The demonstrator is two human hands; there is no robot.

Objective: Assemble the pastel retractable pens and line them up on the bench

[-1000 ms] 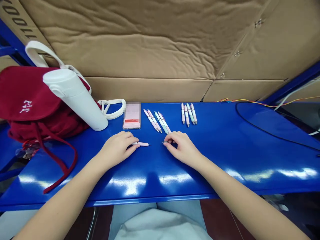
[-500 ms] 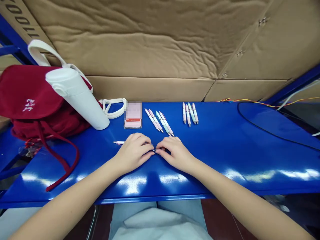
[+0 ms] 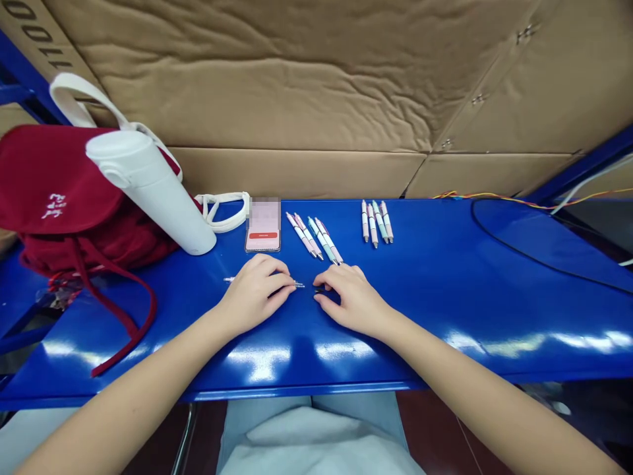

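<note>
My left hand (image 3: 260, 287) is closed over a pen on the blue table. A clear, pale tip (image 3: 299, 285) sticks out beyond its thumb and fingertips. To the left of that hand a thin pinkish pen end (image 3: 228, 280) shows; whether both ends belong to one pen is hidden. Across a small gap, my right hand (image 3: 349, 297) rests with thumb and fingers curled round a small dark piece (image 3: 319, 290), too small to name. Beyond the hands lies a slanted group of pink, white and green pens (image 3: 314, 239).
Another row of pens (image 3: 376, 223) lies farther right. A phone (image 3: 264, 227) is by the back edge. At left stand a white bottle (image 3: 153, 191), leaning, and a red bag (image 3: 74, 185) with a dangling strap. A black cable (image 3: 539, 260) crosses the right side; cardboard (image 3: 297, 86) walls the back.
My hands were together with a small dark piece between their fingertips. They have now drawn apart, the left slightly leftward, the right slightly rightward, and a clear tip shows at the left fingers.
</note>
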